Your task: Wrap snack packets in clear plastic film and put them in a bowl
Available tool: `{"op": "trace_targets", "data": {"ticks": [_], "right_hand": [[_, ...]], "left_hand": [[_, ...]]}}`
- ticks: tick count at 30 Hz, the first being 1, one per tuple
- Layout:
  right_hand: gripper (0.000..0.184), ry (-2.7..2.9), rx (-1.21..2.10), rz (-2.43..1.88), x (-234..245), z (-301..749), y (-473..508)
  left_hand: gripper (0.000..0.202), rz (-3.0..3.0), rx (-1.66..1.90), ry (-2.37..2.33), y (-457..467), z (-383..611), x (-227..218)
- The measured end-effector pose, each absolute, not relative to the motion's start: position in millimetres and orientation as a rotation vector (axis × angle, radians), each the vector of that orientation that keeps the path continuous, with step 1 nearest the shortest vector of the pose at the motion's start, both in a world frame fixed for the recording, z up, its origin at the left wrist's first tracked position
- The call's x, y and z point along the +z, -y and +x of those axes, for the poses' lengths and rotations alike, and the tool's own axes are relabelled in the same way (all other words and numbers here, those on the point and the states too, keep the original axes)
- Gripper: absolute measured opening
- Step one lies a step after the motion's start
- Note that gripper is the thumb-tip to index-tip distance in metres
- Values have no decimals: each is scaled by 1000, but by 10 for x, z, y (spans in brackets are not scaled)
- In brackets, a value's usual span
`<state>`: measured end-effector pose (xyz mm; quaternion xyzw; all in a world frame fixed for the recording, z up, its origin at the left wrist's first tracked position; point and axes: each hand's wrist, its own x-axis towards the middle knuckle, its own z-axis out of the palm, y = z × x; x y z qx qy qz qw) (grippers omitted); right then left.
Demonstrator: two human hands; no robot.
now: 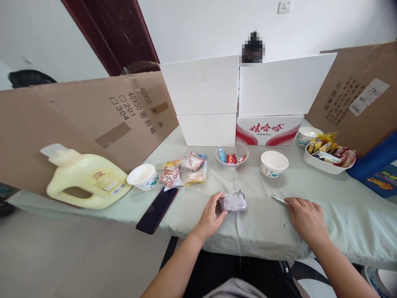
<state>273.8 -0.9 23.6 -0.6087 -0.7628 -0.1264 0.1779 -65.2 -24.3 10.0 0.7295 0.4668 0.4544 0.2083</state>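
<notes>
My left hand (pixel 212 215) rests on the pale green table cover (pixel 254 227), fingers curled on the left end of a small silvery wrapped snack packet (pixel 234 201). My right hand (pixel 305 217) lies further right, its fingers closed on a thin metal tool (pixel 279 199) like tweezers that points left along the cloth. Between the two hands the cloth is bare. A clear bowl (pixel 232 156) with three small wrapped sweets stands behind the packet.
A black phone (pixel 156 209) lies at the table's front edge. Several snack packets (pixel 182 170), white paper bowls (pixel 143 176) (pixel 274 163) (pixel 307 135), a snack-filled white tray (pixel 329 158) and a yellow detergent jug (pixel 87 180) sit around. Cardboard sheets (pixel 77 120) and white boxes (pixel 204 99) wall the back.
</notes>
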Motion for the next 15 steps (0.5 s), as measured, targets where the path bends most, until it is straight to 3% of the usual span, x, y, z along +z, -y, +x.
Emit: {"op": "trace_targets", "data": {"ticks": [2, 5, 9, 15], "right_hand": [[25, 2078, -388, -1781, 201, 2821, 65], [27, 2069, -291, -1552, 265, 2521, 195], [46, 2285, -46, -1176, 402, 1807, 287], [16, 2059, 33, -1133, 363, 1784, 106]], "left_hand": [[51, 2052, 1215, -1230, 243, -671, 118], [20, 2086, 1162, -1117, 234, -683, 178], [17, 2078, 1196, -1040, 225, -671, 250], [8, 1815, 1404, -1182, 253, -777, 237]]}}
